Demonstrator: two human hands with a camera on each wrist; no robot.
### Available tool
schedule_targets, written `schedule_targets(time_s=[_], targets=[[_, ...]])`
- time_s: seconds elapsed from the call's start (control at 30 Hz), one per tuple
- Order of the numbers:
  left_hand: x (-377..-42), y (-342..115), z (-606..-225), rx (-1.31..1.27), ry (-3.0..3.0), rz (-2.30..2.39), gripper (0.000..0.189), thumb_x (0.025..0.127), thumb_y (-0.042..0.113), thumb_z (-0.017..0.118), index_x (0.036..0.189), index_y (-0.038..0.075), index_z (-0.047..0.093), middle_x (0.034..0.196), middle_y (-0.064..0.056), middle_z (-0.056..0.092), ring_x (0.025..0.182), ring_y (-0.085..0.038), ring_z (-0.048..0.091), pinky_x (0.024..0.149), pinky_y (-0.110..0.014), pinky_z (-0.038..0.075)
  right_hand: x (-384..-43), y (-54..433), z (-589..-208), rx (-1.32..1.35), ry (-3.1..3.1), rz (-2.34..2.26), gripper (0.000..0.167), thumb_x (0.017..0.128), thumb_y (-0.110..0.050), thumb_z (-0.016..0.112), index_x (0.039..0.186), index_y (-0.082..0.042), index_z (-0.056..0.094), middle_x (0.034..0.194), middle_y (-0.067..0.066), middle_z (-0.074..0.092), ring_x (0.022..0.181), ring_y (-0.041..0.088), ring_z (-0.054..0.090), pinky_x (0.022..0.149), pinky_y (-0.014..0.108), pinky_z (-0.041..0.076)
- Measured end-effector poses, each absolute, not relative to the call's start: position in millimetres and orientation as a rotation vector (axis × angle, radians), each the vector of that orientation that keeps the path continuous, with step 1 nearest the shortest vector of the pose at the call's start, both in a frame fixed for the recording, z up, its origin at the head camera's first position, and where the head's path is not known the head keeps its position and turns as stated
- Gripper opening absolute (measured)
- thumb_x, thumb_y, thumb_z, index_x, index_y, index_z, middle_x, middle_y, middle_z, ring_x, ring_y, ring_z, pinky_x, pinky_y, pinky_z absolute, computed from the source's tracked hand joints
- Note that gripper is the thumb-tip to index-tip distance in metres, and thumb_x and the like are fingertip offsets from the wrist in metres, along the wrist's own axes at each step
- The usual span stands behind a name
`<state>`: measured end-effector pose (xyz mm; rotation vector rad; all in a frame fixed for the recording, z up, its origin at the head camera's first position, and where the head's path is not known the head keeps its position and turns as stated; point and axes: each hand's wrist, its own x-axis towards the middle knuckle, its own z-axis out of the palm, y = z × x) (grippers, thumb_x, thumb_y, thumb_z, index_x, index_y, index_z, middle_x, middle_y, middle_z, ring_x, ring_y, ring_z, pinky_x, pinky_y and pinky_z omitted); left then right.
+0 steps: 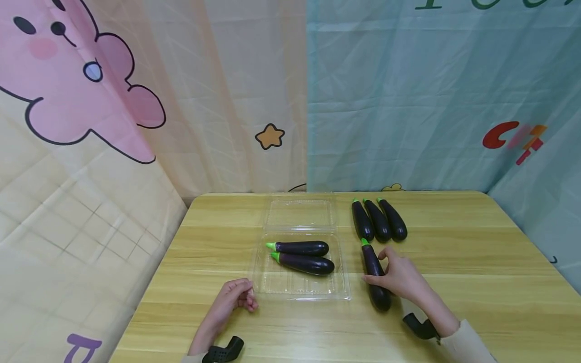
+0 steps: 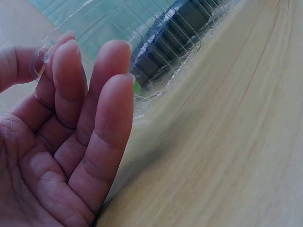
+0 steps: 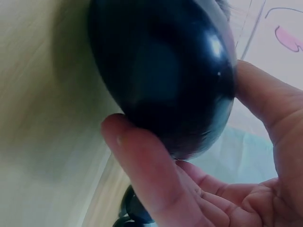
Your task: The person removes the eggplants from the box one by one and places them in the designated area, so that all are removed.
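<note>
My right hand (image 1: 404,275) grips a dark purple eggplant (image 1: 380,298) between thumb and fingers, to the right of a clear plastic clamshell box (image 1: 301,288). In the right wrist view, the rounded end of that eggplant (image 3: 161,71) fills much of the picture, with fingers on both sides. Two more eggplants, an upper one (image 1: 303,247) and a lower one (image 1: 308,264), lie side by side in the box, their green stems to the left. At the box's left front corner, my left hand (image 1: 233,297) pinches the rim; the left wrist view shows thumb and forefinger on that edge (image 2: 38,64).
Three eggplants (image 1: 379,222) lie in a row at the back right of the wooden table (image 1: 218,232). The box's lid (image 1: 299,214) is folded back toward the rear edge. Printed curtains (image 1: 236,101) hang behind the table.
</note>
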<state>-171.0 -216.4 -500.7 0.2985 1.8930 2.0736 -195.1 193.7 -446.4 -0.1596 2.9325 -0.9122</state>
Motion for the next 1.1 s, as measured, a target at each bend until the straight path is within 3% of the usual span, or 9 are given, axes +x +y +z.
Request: schedule_targets(time_s=[0.33,1.1], targets=[[-170.3,-217.6,-499.5,0.299,1.893,2.074,0.031,0.100,0.021,0.046,0.075,0.006,0.056,0.068,-0.002,0.061,0.066,-0.016,0.065,0.062,-0.029,0.054,-193.5,197.3,-447.4,-0.181,2.930,-0.864,0.066,0.072,-0.044,0.080,0.104,0.006,0.050,0.064,0.002,0.053,0.053,0.014,0.049,0.049,0.031,0.040],[-170.5,-217.5,-500.7,0.303,1.881,2.068,0.031,0.100,0.022,0.047,0.075,0.007,0.057,0.069,-0.001,0.061,0.067,-0.015,0.064,0.063,-0.029,0.054,-193.9,199.1,-452.6,-0.134,2.937,-0.861,0.065,0.074,-0.048,0.077,0.103,0.005,0.051,0.064,0.003,0.051,0.053,0.015,0.047,0.048,0.031,0.038]])
